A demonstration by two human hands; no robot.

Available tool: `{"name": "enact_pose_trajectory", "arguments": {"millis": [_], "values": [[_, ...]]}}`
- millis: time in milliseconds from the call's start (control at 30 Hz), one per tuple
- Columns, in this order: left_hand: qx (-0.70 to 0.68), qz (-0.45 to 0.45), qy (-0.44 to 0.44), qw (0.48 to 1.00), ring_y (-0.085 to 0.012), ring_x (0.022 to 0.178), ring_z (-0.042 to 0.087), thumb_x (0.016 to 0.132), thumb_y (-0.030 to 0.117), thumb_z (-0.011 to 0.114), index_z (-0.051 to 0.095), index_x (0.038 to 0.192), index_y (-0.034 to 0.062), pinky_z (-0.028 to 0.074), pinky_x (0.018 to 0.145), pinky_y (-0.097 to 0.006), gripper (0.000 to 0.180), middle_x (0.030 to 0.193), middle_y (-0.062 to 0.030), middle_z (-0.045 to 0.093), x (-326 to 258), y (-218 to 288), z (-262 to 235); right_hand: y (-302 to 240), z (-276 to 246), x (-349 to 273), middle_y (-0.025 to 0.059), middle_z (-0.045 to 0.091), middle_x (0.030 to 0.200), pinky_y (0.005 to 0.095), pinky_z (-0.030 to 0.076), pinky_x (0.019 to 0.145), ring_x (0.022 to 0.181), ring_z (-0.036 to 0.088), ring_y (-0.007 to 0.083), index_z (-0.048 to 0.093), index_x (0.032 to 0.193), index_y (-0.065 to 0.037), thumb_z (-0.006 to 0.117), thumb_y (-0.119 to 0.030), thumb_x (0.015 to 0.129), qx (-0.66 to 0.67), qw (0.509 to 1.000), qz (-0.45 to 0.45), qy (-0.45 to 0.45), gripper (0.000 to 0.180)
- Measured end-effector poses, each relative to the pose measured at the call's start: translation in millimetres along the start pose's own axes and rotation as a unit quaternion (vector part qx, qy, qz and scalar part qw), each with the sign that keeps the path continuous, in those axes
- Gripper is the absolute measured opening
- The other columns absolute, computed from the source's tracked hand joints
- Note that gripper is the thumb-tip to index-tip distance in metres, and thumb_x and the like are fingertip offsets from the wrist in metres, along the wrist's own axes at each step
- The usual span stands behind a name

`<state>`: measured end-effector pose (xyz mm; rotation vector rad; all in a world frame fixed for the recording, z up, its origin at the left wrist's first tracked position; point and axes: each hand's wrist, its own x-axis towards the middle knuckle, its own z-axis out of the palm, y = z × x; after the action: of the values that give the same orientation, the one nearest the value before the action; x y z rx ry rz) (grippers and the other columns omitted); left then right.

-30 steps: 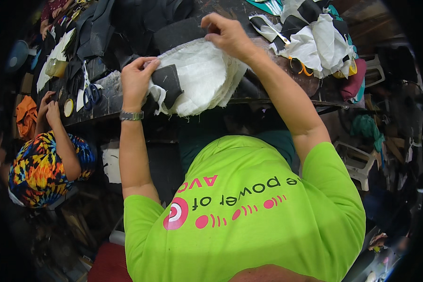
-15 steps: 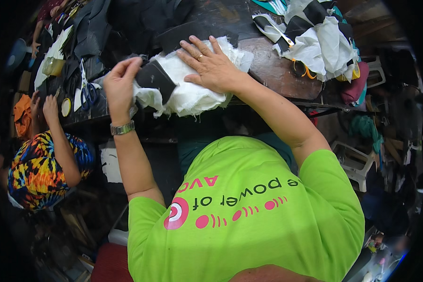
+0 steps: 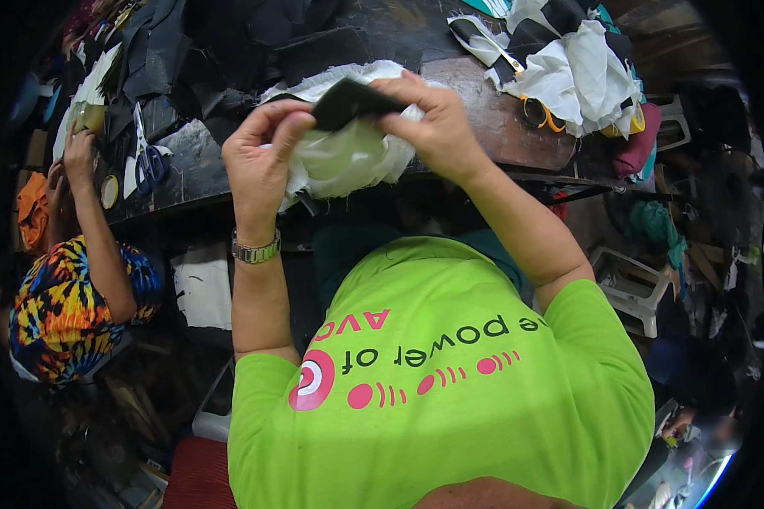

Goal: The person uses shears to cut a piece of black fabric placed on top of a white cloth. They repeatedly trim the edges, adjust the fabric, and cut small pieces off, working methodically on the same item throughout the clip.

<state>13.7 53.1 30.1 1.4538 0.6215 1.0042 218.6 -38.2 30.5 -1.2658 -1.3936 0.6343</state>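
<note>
My left hand (image 3: 261, 157) and my right hand (image 3: 440, 125) pinch a small dark piece of material (image 3: 350, 103) between them, one at each end. It is raised and a little blurred. Beneath it, at the table's near edge, lies a bunched white cloth (image 3: 348, 170) with frayed edges. A dark scrap (image 3: 311, 205) pokes out at the cloth's lower edge. My fingers cover the ends of the dark piece.
Black material pieces (image 3: 216, 55) pile up across the dark table (image 3: 509, 110). Blue-handled scissors (image 3: 150, 161) lie at left, near a co-worker's hand (image 3: 79, 157). Orange-handled scissors (image 3: 552, 120) and white cloths (image 3: 560, 72) are at right. A white stool (image 3: 632, 284) stands beyond my right arm.
My right hand has left its flat position on the white cloth and now grips the dark piece. That piece has come up off the cloth; my left hand has moved right and slightly nearer.
</note>
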Motion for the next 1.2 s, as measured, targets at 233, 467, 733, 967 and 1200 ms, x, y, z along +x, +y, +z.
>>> {"name": "enact_pose_trajectory", "arguments": {"millis": [233, 467, 733, 967, 1200], "values": [[0.216, -0.012, -0.067, 0.974, -0.0044, 0.069, 0.056, 0.077, 0.000, 0.074, 0.071, 0.097, 0.0013, 0.046, 0.064, -0.019, 0.020, 0.086, -0.0006, 0.065, -17, -11, -11, -5, -32, -9, 0.0099, 0.069, 0.097, 0.0336, 0.050, 0.086, 0.093, 0.066, 0.0216, 0.064, 0.091, 0.003, 0.068, 0.005, 0.073, 0.056, 0.989, -0.040, -0.129, 0.019], [0.349, 0.072, -0.031, 0.934, -0.0054, 0.058, 0.047, 0.071, -0.007, 0.064, 0.067, 0.116, 0.0096, 0.045, 0.061, -0.021, 0.048, 0.120, -0.0039, 0.054, -21, -7, -39, -47, -54, -26, 0.0089, 0.068, 0.090, 0.0319, 0.050, 0.073, 0.081, 0.065, 0.0248, 0.068, 0.091, -0.001, 0.076, -0.004, 0.072, 0.029, 0.950, -0.088, -0.299, 0.020], [0.438, 0.078, -0.068, 0.893, -0.0098, 0.060, 0.052, 0.075, -0.001, 0.068, 0.070, 0.114, 0.0152, 0.045, 0.057, -0.022, 0.042, 0.125, -0.0012, 0.058, -13, -27, -60, -57, -73, -37, 0.0182, 0.067, 0.090, 0.0418, 0.050, 0.076, 0.080, 0.065, 0.0339, 0.069, 0.085, 0.003, 0.069, -0.022, 0.084, 0.181, 0.903, -0.084, -0.381, 0.025], [0.434, 0.101, -0.120, 0.887, -0.0182, 0.085, 0.068, 0.076, 0.008, 0.075, 0.072, 0.108, 0.0117, 0.054, 0.070, -0.026, 0.032, 0.120, -0.0033, 0.061, 1, -16, -65, -52, -72, -45, 0.0135, 0.068, 0.088, 0.0311, 0.050, 0.070, 0.079, 0.066, 0.0244, 0.068, 0.087, 0.003, 0.077, 0.000, 0.071, 0.160, 0.915, -0.066, -0.365, 0.019], [0.467, 0.156, -0.156, 0.856, -0.0191, 0.080, 0.068, 0.073, 0.015, 0.080, 0.072, 0.106, 0.0117, 0.053, 0.068, -0.029, 0.034, 0.121, -0.0042, 0.061, 4, 0, -41, -50, -77, -53, 0.0131, 0.068, 0.088, 0.0310, 0.050, 0.070, 0.080, 0.065, 0.0236, 0.067, 0.087, 0.004, 0.077, 0.001, 0.070, 0.163, 0.920, -0.042, -0.352, 0.019]]}}
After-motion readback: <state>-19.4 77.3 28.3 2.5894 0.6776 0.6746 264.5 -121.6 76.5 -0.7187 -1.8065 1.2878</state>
